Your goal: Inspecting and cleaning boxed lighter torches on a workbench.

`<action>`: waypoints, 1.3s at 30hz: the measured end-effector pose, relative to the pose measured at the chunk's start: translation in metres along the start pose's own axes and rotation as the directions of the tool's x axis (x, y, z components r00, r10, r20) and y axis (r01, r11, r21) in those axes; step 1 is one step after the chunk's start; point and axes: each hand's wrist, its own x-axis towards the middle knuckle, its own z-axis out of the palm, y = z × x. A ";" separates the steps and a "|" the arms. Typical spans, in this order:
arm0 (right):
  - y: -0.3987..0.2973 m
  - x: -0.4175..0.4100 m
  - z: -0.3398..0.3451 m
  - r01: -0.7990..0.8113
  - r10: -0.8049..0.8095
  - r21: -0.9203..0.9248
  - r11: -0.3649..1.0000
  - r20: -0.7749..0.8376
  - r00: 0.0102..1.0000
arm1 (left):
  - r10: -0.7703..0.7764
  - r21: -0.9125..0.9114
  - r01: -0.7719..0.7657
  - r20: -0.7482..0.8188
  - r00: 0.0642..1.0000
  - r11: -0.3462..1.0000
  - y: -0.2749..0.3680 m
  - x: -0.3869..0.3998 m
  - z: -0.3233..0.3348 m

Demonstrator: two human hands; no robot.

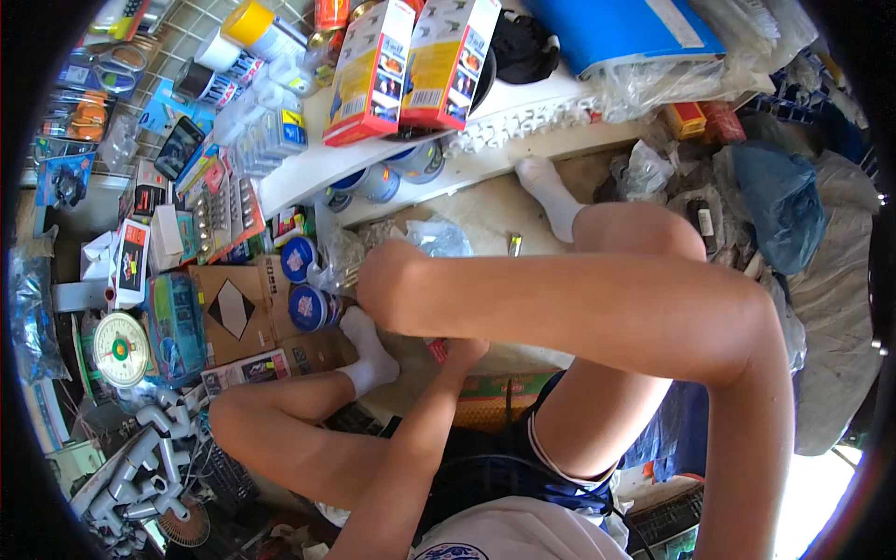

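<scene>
My right forearm crosses the middle of the view, and my right hand (389, 285) is bent down at its end. Its fingers are hidden behind the wrist. Beyond it lie clear plastic bags (438, 238) on the floor. Below the forearm is my left hand (469, 352), partly covered by the right arm. A small red item (437, 349) with pale marks shows right beside the left hand; the fingers' hold on it is hidden. Nearest the right hand on the left are two blue-lidded tubs (306, 308), one behind the other.
A white shelf (301, 168) carries two red-and-yellow boxes (371, 77), spray cans and blister packs. At left stand a cardboard box (234, 308), a dial scale (121, 348) and grey pipe fittings (143, 469). A small battery-like cylinder (515, 244) lies on the floor. Plastic bags (777, 203) crowd the right.
</scene>
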 end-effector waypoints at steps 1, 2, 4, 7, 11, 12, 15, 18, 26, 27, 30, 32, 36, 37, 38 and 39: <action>0.009 -0.008 0.005 0.061 -0.061 0.012 0.998 -0.031 0.998 | 0.025 -0.023 -0.025 0.005 1.000 0.999 0.022 0.003 -0.002; 0.022 -0.018 0.007 0.038 -0.038 0.015 0.999 -0.017 0.999 | 0.023 0.171 -0.042 0.111 0.994 0.984 0.051 0.011 -0.010; 0.031 -0.023 -0.010 0.050 -0.045 0.132 0.990 -0.039 0.998 | -0.025 0.411 -0.045 0.163 0.986 0.911 0.080 0.022 -0.063; 0.048 -0.025 -0.039 0.148 -0.099 0.484 0.862 -0.127 0.987 | -0.282 0.106 0.281 0.639 0.716 0.954 0.112 0.047 -0.143; 0.051 -0.035 -0.059 0.374 0.024 0.844 0.385 -0.414 0.910 | -0.120 -0.484 0.274 0.324 0.938 0.831 0.135 0.043 -0.234; 0.044 -0.051 -0.064 0.385 0.163 0.878 0.284 -0.440 0.883 | -0.174 -0.600 0.357 0.342 0.924 0.716 0.144 0.044 -0.255; 0.029 -0.082 -0.069 0.481 0.343 0.877 0.021 -0.458 0.820 | -0.146 -0.881 0.272 0.233 0.961 0.387 0.176 0.033 -0.329; 0.011 -0.089 -0.070 0.569 0.483 0.815 -0.111 -0.456 0.748 | -0.218 -0.990 0.139 0.139 0.966 -0.016 0.179 0.019 -0.365; -0.016 -0.047 -0.077 0.626 0.639 0.780 0.011 -0.486 0.596 | -0.105 -0.921 -0.147 -0.116 0.988 -0.362 0.195 0.097 -0.408; -0.014 -0.034 -0.075 0.596 0.648 0.784 0.172 -0.546 0.531 | -0.105 -0.916 -0.138 -0.106 0.989 -0.377 0.199 0.101 -0.405; -0.024 -0.015 -0.066 0.239 0.407 0.489 0.839 -0.856 0.319 | -0.074 -0.896 -0.056 -0.025 0.997 -0.441 0.185 0.108 -0.388; -0.028 -0.007 -0.062 0.087 0.269 0.297 0.951 -0.933 0.238 | -0.059 -0.877 -0.072 -0.050 0.997 -0.476 0.176 0.115 -0.381; -0.016 -0.002 -0.065 0.251 0.122 0.224 0.942 -0.923 0.364 | -0.113 -0.881 -0.149 -0.109 0.988 -0.450 0.167 0.129 -0.392; -0.009 -0.004 -0.064 0.256 0.129 0.232 0.938 -0.923 0.361 | -0.127 -0.877 -0.155 -0.108 0.986 -0.454 0.165 0.131 -0.393; -0.003 -0.006 -0.062 0.266 0.002 0.129 0.955 -0.902 0.433 | -0.140 -0.874 -0.160 -0.107 0.984 -0.458 0.163 0.134 -0.395; 0.001 -0.007 -0.060 0.281 -0.120 0.030 0.959 -0.858 0.499 | -0.143 -0.879 -0.151 -0.096 0.985 -0.453 0.163 0.135 -0.394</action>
